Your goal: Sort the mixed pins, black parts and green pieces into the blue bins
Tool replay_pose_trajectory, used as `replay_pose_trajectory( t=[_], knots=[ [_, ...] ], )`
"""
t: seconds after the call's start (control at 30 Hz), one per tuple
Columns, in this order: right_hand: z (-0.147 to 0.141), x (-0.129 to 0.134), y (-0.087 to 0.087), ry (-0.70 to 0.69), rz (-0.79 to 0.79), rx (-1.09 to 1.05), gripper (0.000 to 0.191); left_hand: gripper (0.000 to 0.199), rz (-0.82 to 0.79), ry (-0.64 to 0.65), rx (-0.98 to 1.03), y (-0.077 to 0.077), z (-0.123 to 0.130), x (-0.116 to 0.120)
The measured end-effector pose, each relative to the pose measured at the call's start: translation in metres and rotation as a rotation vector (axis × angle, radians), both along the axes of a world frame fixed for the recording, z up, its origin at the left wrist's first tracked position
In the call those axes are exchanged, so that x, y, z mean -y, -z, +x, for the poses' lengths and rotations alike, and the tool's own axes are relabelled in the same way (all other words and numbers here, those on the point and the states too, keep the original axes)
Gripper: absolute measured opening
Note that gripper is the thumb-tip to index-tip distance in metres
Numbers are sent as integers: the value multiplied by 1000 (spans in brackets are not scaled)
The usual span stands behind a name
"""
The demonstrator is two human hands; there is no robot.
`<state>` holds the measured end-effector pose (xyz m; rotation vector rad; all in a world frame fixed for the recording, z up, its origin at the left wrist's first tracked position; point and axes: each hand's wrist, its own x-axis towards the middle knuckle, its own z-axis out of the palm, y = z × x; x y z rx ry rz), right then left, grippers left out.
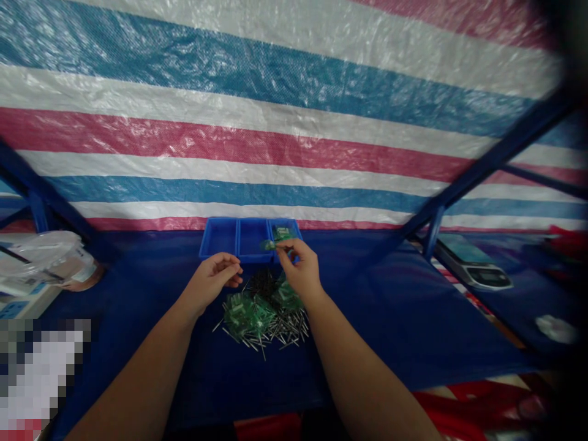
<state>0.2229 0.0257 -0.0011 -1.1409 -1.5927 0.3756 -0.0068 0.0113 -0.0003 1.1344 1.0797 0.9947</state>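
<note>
My right hand (301, 264) pinches a small green packet (268, 245) at the front of a blue three-part tray (219, 239). The tray's right compartment holds green pieces (282, 233). My left hand (219, 277) is at the tray's front left, fingers curled and thumb close to them; whether anything is between them is too small to tell. Below the hands lies a pile of green packets (245, 313), thin silver metal pins (289, 326) and dark small pieces (263, 285) on the blue table.
A plastic tub (46, 254) stands at the left on a white box (34, 300). At the right are a digital scale (487, 274) and a crumpled white item (555, 329). Blue frame bars (468, 168) rise before a striped sheet (257, 147).
</note>
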Motion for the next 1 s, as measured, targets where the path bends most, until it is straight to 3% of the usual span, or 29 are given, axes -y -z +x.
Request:
replay_pose_trajectory(
  t=[0.17,0.33,0.47,0.77,0.9,1.0],
  knots=[
    [22,-12,2,343,94,148,17,29,27,27,-26,2,0,-1],
    [25,-12,6,457,-103,393,17,27,42,42,-46,5,-1,-1],
    [22,-8,5,461,-170,451,14,26,59,57,-55,5,-2,0],
    [21,-6,6,447,-115,485,12,25,75,54,-80,2,-1,1],
    [20,-7,8,378,-100,459,20,25,80,49,-79,3,0,1],
    [20,-9,14,332,-183,442,20,24,79,51,-87,4,-1,1]
  ],
)
